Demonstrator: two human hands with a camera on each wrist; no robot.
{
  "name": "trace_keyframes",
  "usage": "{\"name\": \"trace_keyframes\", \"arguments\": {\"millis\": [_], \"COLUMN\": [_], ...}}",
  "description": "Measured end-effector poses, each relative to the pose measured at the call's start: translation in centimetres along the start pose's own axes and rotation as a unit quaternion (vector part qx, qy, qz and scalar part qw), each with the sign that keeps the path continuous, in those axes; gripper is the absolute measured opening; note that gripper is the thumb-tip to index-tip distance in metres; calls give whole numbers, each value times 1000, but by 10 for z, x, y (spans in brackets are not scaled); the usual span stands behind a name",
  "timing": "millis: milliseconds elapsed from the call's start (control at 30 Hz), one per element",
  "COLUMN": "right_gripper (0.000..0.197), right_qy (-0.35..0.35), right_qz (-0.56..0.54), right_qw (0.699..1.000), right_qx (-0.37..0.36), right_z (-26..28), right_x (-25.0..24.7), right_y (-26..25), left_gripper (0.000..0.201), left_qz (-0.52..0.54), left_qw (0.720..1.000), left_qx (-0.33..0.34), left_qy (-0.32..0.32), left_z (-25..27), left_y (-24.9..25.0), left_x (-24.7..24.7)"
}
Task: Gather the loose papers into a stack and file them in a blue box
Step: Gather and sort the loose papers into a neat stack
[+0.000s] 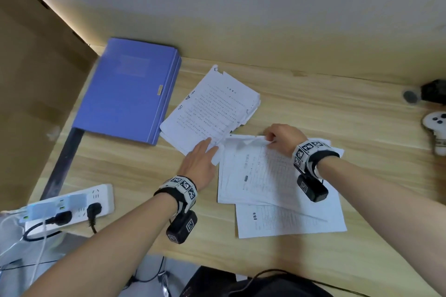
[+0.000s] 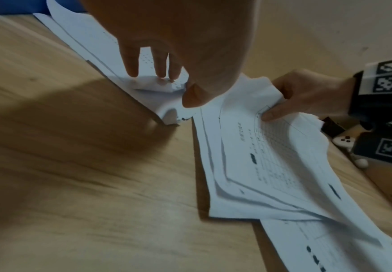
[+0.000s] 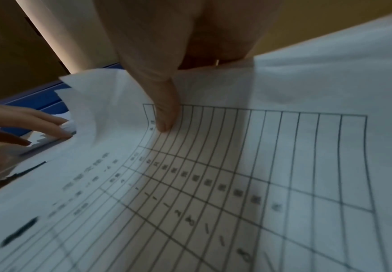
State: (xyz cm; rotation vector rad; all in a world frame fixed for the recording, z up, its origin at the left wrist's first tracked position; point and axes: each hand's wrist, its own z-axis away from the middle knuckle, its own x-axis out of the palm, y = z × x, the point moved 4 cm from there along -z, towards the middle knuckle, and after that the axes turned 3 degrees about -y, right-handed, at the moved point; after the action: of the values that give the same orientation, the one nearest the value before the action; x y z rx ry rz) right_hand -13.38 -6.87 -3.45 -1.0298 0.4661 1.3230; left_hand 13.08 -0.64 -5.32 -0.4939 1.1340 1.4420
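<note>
A blue box (image 1: 130, 89) lies shut and flat at the desk's back left. Beside it a pile of printed papers (image 1: 212, 108) lies askew. My left hand (image 1: 205, 154) rests with straight fingers (image 2: 132, 60) on that pile's near corner. Nearer me, sheets with printed grids (image 1: 268, 176) are spread over one another. My right hand (image 1: 277, 137) pinches the far edge of these sheets, its thumb (image 3: 164, 112) on top, and lifts that edge off the desk. One more sheet (image 1: 289, 222) lies under them, nearest to me.
A white power strip (image 1: 72, 202) with plugs and cables sits at the desk's front left edge. A white game controller (image 1: 436, 128) and a dark object (image 1: 434, 91) lie at the far right. Cardboard (image 1: 31, 79) stands to the left. A wall backs the wooden desk (image 1: 135, 176).
</note>
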Motion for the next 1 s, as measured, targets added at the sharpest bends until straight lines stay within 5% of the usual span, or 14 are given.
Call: {"name": "trace_keyframes", "arguments": {"millis": [233,500,567,700,867,1000], "right_gripper": [16,22,15,41,49,34], "right_qy": [103,283,287,256,208,160], "right_qz": [-138,-285,-314,-371,-383,-392], "right_qw": [980,898,885,871,880,876], "right_qx": [97,177,189,196,188,232], "right_z": [55,115,126,143,150,142], "right_x": [-33,-55,-49,-29,-1,21], "right_y": [45,105,115,119,112,113], "left_gripper": [53,31,46,69,44,21], "left_qz": [-29,-18,-62,-92,-16,44], "left_qw": [995,999,995,988,992,994], "left_qx": [90,39,31,-25,-40,-61], "left_qy": [19,-8,-70,-125,-116,-80], "left_z": [-11,-23,-19,-16,-32,-54], "left_y": [50,92,94,85,83,84], "left_x": [-15,-16,-1,22,19,9]}}
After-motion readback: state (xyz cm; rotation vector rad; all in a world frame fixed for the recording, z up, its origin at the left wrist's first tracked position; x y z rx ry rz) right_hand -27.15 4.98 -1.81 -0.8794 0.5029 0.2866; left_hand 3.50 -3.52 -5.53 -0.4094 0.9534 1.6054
